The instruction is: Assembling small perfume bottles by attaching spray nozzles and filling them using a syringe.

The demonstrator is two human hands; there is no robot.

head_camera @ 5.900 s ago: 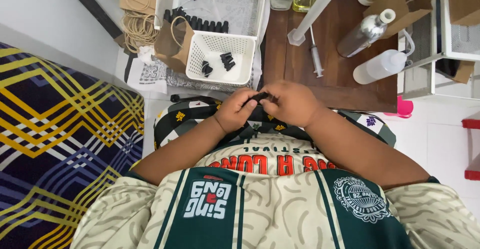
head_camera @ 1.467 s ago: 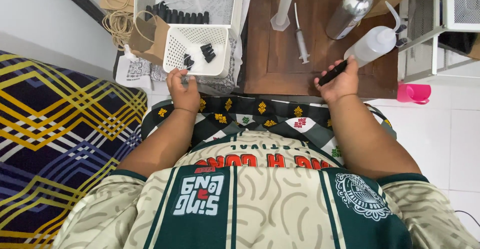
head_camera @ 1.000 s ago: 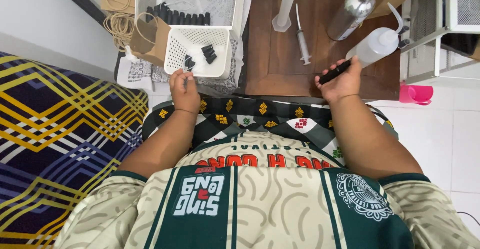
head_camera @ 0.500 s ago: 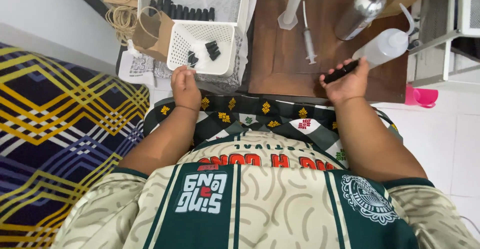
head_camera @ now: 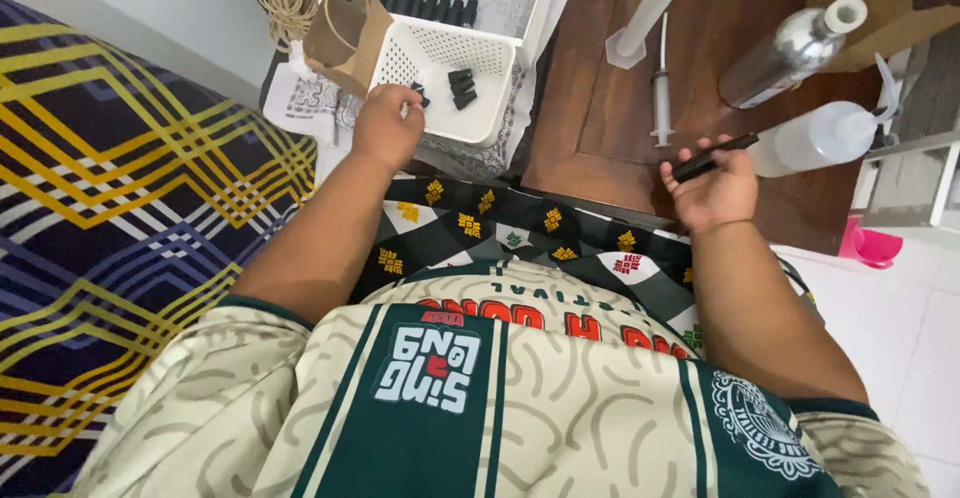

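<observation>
Around: my left hand sits curled at the white basket rim, grip unclear.
Count: three black caps inside.
Grip: my right hand closed on one black tube, syringe beside.

basket left of syringe, bottles right.

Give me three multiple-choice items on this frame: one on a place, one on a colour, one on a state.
1. Where is the left hand?
A. at the white basket
B. on the syringe
C. in the lap

2. What colour is the slim tube in the right hand?
A. white
B. black
C. pink

3. How does the metal bottle lie?
A. on its side on the wooden table
B. in the basket
C. held in a hand

Key: 1 A, fingers at its near rim; 2 B, dark against the wood; 3 A, flat, untouched.
</observation>
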